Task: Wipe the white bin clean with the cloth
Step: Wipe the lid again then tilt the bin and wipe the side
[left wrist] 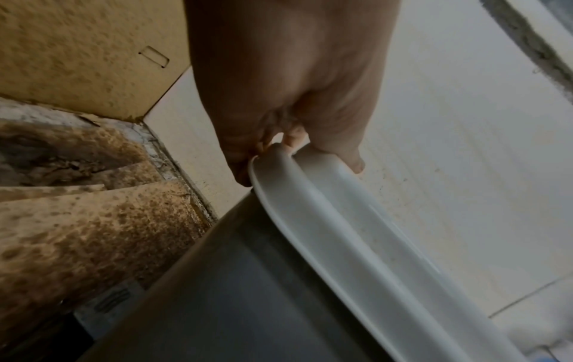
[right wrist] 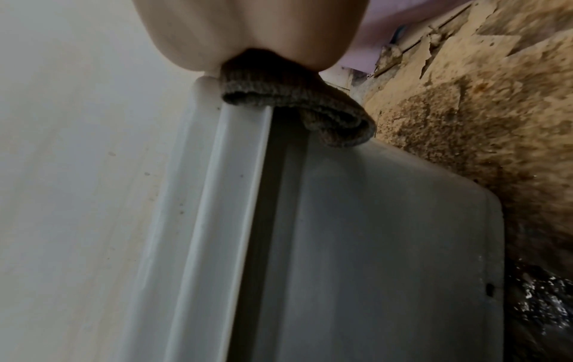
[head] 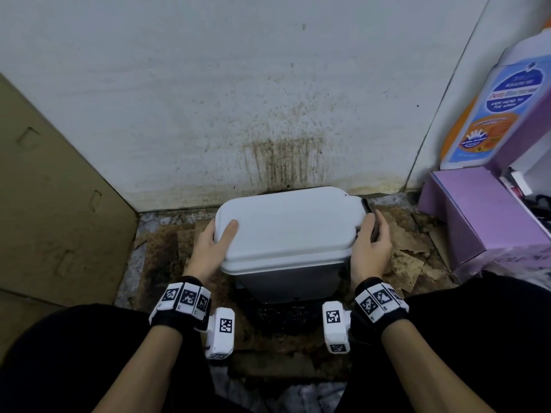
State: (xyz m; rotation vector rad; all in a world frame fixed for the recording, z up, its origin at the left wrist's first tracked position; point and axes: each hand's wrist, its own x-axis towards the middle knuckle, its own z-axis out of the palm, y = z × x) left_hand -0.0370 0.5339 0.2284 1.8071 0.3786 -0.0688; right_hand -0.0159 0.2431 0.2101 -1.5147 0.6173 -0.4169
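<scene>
Dark knitted cloth is bunched in the right hand, pressed against the right end of the white bin just under its lid. At the other end the left hand grips the lid's edge, thumb lying on top and fingers tucked beneath. That bin sits mid-frame on stained, torn cardboard, close to a splattered white wall. Purple boxes stand at the right edge.

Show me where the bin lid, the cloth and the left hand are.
bin lid [head: 289, 222]: head view, middle of its top.
cloth [right wrist: 297, 100]: right wrist view, folded edge under the palm.
left hand [head: 210, 248]: head view, back of hand.
</scene>
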